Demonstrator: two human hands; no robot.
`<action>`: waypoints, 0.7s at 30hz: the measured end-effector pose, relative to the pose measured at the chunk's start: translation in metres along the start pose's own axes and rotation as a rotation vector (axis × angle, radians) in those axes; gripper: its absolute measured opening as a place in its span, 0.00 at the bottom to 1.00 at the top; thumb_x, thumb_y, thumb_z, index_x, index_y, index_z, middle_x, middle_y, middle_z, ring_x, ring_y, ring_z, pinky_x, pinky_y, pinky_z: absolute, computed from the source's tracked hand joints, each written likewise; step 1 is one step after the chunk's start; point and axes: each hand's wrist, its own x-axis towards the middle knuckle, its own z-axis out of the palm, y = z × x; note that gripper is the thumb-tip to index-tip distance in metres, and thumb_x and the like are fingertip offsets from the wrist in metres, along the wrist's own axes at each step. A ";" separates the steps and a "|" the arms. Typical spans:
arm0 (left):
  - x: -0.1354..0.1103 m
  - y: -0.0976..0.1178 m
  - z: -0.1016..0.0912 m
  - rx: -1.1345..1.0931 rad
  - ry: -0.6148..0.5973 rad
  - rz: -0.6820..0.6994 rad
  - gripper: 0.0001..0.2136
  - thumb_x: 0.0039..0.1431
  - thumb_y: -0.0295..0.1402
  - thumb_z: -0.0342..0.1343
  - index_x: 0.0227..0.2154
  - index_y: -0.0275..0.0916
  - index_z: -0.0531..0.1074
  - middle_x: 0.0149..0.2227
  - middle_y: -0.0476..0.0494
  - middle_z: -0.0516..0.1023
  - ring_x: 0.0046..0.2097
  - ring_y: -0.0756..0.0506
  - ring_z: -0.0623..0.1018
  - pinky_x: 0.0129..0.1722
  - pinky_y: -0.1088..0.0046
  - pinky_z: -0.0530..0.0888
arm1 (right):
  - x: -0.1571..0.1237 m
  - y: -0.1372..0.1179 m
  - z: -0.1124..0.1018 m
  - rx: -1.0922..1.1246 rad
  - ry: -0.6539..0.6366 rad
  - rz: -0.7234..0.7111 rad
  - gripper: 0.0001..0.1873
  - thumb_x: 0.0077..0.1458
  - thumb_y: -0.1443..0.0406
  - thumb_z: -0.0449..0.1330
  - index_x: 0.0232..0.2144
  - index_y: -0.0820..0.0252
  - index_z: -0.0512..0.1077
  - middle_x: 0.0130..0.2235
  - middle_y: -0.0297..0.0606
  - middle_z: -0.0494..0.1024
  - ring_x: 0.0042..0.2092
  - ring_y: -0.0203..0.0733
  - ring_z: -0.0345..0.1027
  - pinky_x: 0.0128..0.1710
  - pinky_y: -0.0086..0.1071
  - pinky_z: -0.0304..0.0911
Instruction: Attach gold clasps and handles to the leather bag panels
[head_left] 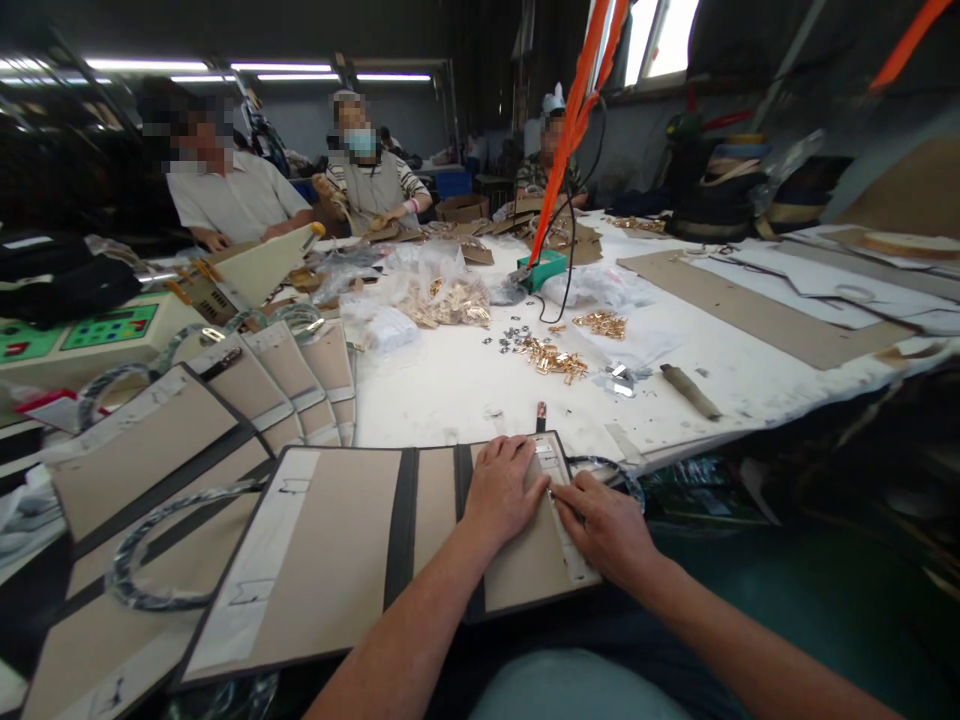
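Observation:
A flat tan bag panel [337,550] with black trim and a white paper strip lies on my lap and the table edge. My left hand [504,492] lies flat on its right end, fingers stretched out, pressing it down. My right hand [604,525] rests beside it on the white strip [559,495] at the panel's right edge, fingers curled and pinched at the strip. A small dark tab [541,415] sticks out just beyond the panel's far edge.
More tan panels [150,450] with wrapped handles are stacked at the left. Gold metal fittings [555,360] and plastic bags litter the white table [450,390]. A green tool [541,270] hangs on an orange strap. Three people sit at the far side.

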 end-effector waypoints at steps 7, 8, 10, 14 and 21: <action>0.002 -0.002 -0.003 0.001 0.011 0.005 0.22 0.65 0.37 0.61 0.60 0.43 0.70 0.60 0.41 0.74 0.61 0.37 0.70 0.64 0.51 0.68 | 0.006 0.007 -0.004 0.137 -0.004 -0.028 0.16 0.67 0.60 0.53 0.47 0.43 0.80 0.36 0.38 0.80 0.36 0.45 0.76 0.35 0.35 0.65; 0.003 -0.003 -0.002 0.002 0.015 0.008 0.21 0.65 0.37 0.61 0.60 0.43 0.70 0.60 0.41 0.73 0.61 0.37 0.70 0.64 0.51 0.69 | 0.007 0.010 -0.005 0.206 0.009 -0.028 0.16 0.66 0.59 0.54 0.50 0.41 0.79 0.37 0.37 0.81 0.37 0.47 0.76 0.35 0.37 0.66; 0.004 -0.005 0.000 0.003 0.023 0.009 0.20 0.66 0.37 0.60 0.60 0.43 0.71 0.61 0.41 0.73 0.62 0.36 0.70 0.64 0.49 0.68 | 0.012 0.022 -0.009 0.332 0.053 -0.009 0.19 0.65 0.57 0.55 0.55 0.41 0.76 0.39 0.37 0.82 0.38 0.48 0.77 0.38 0.39 0.70; 0.005 -0.006 0.000 0.001 0.006 0.007 0.21 0.65 0.38 0.60 0.60 0.44 0.71 0.61 0.41 0.73 0.61 0.36 0.70 0.64 0.47 0.68 | 0.034 0.085 -0.028 0.298 0.285 0.135 0.20 0.66 0.56 0.55 0.54 0.53 0.77 0.48 0.41 0.81 0.45 0.48 0.77 0.47 0.41 0.71; 0.006 -0.001 -0.003 -0.023 -0.023 -0.029 0.23 0.63 0.36 0.62 0.60 0.44 0.70 0.61 0.41 0.73 0.62 0.36 0.69 0.64 0.48 0.68 | 0.086 0.246 -0.046 -0.103 0.354 0.603 0.33 0.61 0.48 0.57 0.60 0.63 0.72 0.62 0.57 0.72 0.61 0.64 0.65 0.58 0.53 0.62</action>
